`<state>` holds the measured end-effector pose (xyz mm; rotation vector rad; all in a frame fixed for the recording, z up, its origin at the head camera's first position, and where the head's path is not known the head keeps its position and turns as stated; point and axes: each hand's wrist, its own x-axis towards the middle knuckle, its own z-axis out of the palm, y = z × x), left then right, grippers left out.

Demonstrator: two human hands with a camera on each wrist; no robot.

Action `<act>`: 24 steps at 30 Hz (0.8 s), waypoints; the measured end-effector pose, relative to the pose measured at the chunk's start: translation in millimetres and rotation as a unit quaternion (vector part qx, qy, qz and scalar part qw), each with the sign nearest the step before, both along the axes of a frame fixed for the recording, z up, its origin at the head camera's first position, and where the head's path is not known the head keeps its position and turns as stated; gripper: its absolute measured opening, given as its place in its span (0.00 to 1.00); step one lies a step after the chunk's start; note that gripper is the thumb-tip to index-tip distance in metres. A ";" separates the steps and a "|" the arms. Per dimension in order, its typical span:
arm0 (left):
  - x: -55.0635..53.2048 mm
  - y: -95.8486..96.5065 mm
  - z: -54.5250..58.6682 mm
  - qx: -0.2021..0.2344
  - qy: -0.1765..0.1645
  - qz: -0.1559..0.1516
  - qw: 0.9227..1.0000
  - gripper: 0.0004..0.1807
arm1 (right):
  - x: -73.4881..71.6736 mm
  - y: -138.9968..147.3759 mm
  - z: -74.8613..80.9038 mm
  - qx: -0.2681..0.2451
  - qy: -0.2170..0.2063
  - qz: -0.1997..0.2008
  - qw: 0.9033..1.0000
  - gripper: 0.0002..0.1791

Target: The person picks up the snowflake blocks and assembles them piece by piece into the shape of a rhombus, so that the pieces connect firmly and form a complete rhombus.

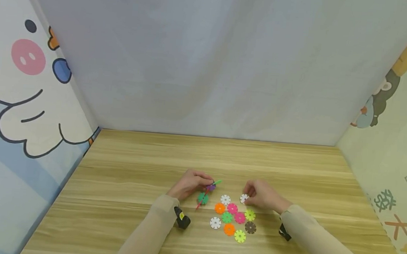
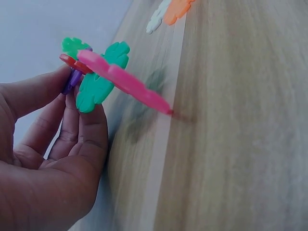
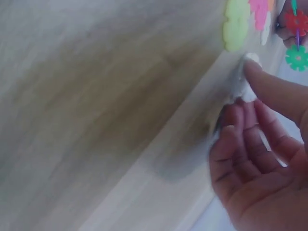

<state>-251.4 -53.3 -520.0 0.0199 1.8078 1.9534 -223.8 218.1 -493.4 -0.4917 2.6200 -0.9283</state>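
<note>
Head view: over a wooden worktop [image 1: 130, 185], the left hand [image 1: 192, 182] pinches a joined cluster of coloured notched discs [image 1: 203, 198]; the right hand [image 1: 262, 194] pinches 1 white disc [image 1: 244, 198]. Between the forearms lie 10 loose discs [image 1: 240, 217].

Left wrist view: the left grip holds the cluster's purple disc [image 2: 72, 83].

Right wrist view: the right grip holds the white disc near a yellow disc [image 3: 235, 26].

Head view: soft, fairly even light, prob. from above, hard to be sure; back wall [image 1: 208, 63] greyish, table [image 1: 144, 154] warmer, w/ faint shadow below right hand [image 1: 263, 193] at lower ctr. L wrist view: dimmer, cooler; soft shadow mid-frame beneath pink disc [image 2: 130, 86]. R wrist view: hazy, wood grain smeared, broad dark shadow upper ctr, white disc [image 3: 248, 94] blurred.
</note>
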 end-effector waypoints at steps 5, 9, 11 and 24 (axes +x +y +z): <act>-0.9 0.6 0.0 0.002 -0.002 -0.001 1.000 0.10 | -5.4 0.5 -3.0 -0.027 0.016 -0.011 0.999 0.08; -0.7 0.9 1.0 0.001 0.003 -0.003 1.000 0.11 | -10.6 -0.2 -5.7 -0.062 0.014 -0.033 0.997 0.07; -0.3 1.1 1.5 0.001 0.002 -0.003 1.000 0.11 | -12.6 -1.0 -6.8 -0.080 0.009 -0.044 0.996 0.07; 1.2 2.7 -0.2 0.002 0.004 0.000 1.000 0.11 | -17.9 -23.4 -3.3 -0.187 -0.058 -0.120 0.973 0.10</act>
